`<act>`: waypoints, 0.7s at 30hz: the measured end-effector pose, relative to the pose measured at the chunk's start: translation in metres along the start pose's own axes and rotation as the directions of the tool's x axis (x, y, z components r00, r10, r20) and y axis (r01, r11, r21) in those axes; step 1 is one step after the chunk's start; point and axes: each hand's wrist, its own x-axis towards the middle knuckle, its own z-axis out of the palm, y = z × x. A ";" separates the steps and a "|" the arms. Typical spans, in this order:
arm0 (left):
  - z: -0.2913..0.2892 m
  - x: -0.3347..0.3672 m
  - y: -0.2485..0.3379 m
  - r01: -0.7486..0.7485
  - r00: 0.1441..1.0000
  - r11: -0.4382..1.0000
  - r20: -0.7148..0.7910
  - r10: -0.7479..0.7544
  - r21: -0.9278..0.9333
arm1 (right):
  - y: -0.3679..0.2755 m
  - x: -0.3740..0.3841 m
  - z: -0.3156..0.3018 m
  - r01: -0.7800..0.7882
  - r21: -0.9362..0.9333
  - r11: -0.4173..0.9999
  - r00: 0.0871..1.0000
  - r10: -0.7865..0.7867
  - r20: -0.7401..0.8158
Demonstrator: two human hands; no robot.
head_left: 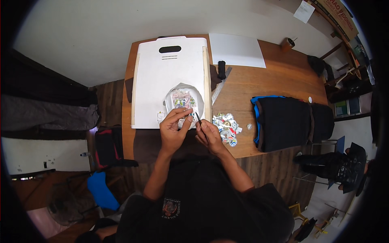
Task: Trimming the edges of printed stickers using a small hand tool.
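Note:
My left hand (174,131) is closed over the lower part of a white board, its thumb and fingertips pinching a small pale piece (195,109) that looks like paper or a sticker. In my right hand (211,137) is a slim dark pen-like tool (198,118), its tip close to that piece; whether it is a knife or tweezers I cannot tell. Below my fingers, a round white-rimmed opening or dish (197,94) holds colourful printed pieces (181,97). A heap of colourful cut-out stickers (227,128) lies just right of my right hand.
The white board (156,89) with a handle slot rests on a wooden table (239,87). Rightward lie a metal ruler (221,87), a small black object (221,69), a white sheet (239,50) and folded dark clothes (283,123). A person (342,166) is at the far right.

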 end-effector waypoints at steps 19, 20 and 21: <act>0.000 -0.001 0.000 -0.021 0.996 1.000 0.083 0.023 -0.023 | -0.003 0.000 0.002 0.001 -0.020 1.000 1.000 -0.001 0.005; 0.000 -0.001 0.000 0.005 1.000 1.000 0.001 -0.005 -0.022 | -0.003 0.000 0.002 0.064 0.028 0.998 0.997 -0.065 0.045; 0.000 -0.001 0.000 0.013 1.000 0.999 -0.003 -0.013 -0.031 | -0.003 0.000 0.002 0.012 -0.021 1.000 1.000 -0.012 -0.003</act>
